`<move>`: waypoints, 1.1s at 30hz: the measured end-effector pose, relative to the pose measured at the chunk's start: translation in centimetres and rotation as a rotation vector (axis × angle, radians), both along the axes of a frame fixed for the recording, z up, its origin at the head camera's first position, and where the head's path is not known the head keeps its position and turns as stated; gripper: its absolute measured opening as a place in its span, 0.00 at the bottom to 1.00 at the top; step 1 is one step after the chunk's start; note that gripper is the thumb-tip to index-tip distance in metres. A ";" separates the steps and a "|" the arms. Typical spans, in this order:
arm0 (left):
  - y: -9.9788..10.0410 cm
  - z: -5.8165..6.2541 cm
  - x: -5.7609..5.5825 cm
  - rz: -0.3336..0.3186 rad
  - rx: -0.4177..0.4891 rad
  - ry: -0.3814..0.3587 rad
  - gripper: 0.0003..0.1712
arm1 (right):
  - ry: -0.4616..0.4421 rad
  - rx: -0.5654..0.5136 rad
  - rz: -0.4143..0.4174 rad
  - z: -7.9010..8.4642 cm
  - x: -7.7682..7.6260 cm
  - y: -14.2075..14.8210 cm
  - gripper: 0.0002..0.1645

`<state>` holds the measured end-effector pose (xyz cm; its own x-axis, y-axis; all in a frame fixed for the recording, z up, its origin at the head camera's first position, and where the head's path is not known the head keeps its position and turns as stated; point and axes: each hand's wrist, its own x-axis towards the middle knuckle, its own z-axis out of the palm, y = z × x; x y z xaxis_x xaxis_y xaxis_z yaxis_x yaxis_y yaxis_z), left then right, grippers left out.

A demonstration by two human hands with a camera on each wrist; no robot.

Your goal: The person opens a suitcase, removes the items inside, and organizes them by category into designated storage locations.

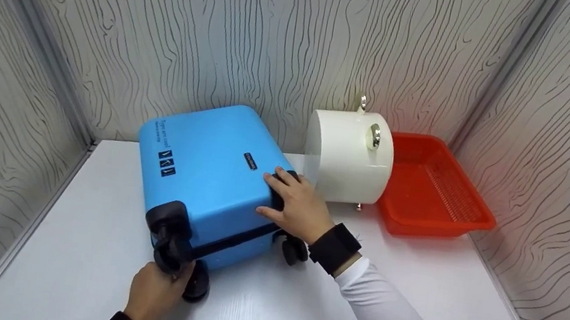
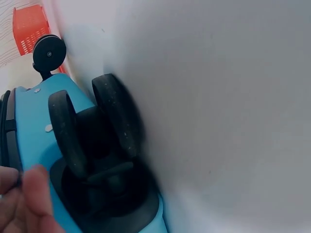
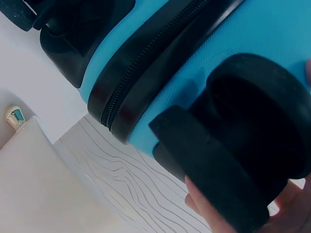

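Note:
A blue hard-shell suitcase (image 1: pixel 211 166) lies on its broad side on the white table, its wheeled end facing me. My left hand (image 1: pixel 155 292) is under the raised black wheel (image 1: pixel 169 250) at the near-left corner, gripping there, its fingertips partly hidden. In the left wrist view, fingers (image 2: pixel 36 194) show beside the zipper seam, and the lower twin wheel (image 2: pixel 114 116) is against the table. My right hand (image 1: pixel 303 207) holds the upper right wheel (image 3: pixel 209 170), with fingers around both sides of it in the right wrist view.
To the right, a cream pot (image 1: pixel 355 158) with shiny metal handles lies tipped on its side, close to the suitcase. Beside it stands a red plastic basket (image 1: pixel 437 229) with slotted walls. Wood-grain panels (image 1: pixel 257 39) enclose the white table (image 1: pixel 262 319) at the back and sides.

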<state>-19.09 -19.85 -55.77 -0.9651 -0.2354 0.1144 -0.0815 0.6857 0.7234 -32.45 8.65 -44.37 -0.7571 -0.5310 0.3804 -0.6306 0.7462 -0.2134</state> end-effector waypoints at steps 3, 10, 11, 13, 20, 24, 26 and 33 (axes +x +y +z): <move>0.1 -0.1 0.1 -0.008 -0.038 0.010 0.32 | 0.002 0.011 -0.009 -0.1 0.0 -0.1 0.46; -0.2 -0.3 0.8 -0.062 -0.253 0.148 0.29 | 0.008 0.031 -0.020 -0.3 0.2 0.0 0.46; -0.4 -0.3 0.9 -0.065 -0.273 0.169 0.29 | 0.011 0.032 -0.018 -0.3 0.2 0.0 0.46; -0.9 -0.3 1.1 -0.062 -0.314 0.226 0.30 | 0.022 0.027 -0.009 -0.2 0.2 0.0 0.45; -4.1 0.4 1.1 -0.012 -0.358 0.132 0.26 | 0.016 0.023 0.013 0.0 -0.1 0.1 0.45; -6.1 0.8 -0.2 -0.001 -0.361 0.078 0.26 | -0.011 0.016 0.010 0.2 -0.2 0.1 0.45; -6.8 1.0 -1.0 -0.006 -0.363 0.072 0.26 | -0.021 0.011 0.009 0.2 -0.2 0.2 0.45; -8.7 1.1 -3.8 -0.037 -0.362 0.052 0.27 | -0.044 -0.016 0.026 0.0 0.0 0.2 0.44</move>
